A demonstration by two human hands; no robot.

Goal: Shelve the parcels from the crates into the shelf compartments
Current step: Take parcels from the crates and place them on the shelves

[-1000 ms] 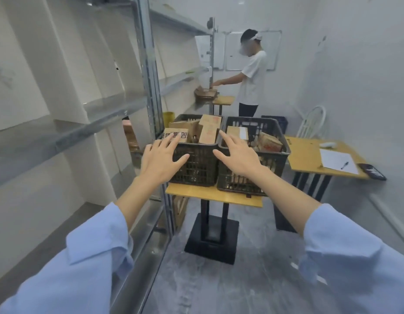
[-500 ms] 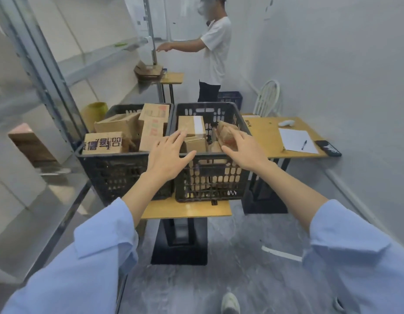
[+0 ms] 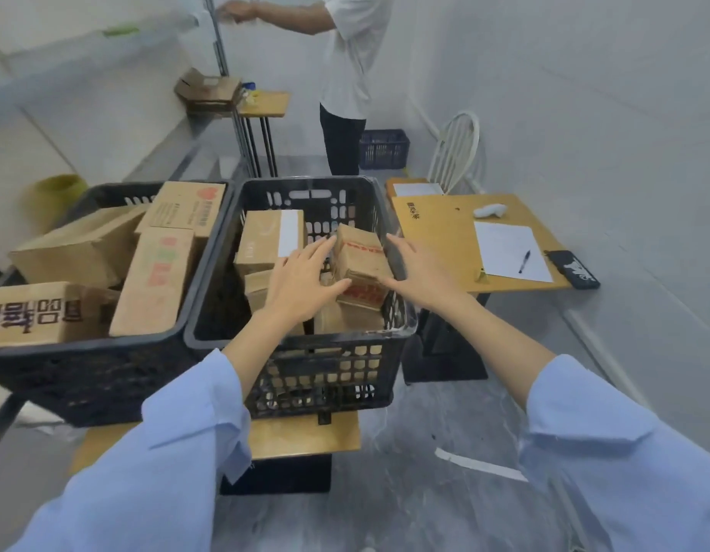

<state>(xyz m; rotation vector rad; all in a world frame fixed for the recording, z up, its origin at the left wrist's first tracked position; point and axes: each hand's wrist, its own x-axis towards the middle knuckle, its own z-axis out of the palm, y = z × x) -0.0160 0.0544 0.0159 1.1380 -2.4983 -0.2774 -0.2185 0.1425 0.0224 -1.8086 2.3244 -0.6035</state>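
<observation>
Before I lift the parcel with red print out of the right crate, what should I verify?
1. Hands beside the red-print parcel: left hand at its left side, right hand at its right side. Ok.
2. Grip closed: fingers of both hands are straight, not yet round it. Not ok.
3. Nothing lying on top of it. Ok.
4. Free from the white-label parcel beside it: left hand hides the gap. Cannot tell.
5. Way up out of the right crate is open. Ok.
</observation>
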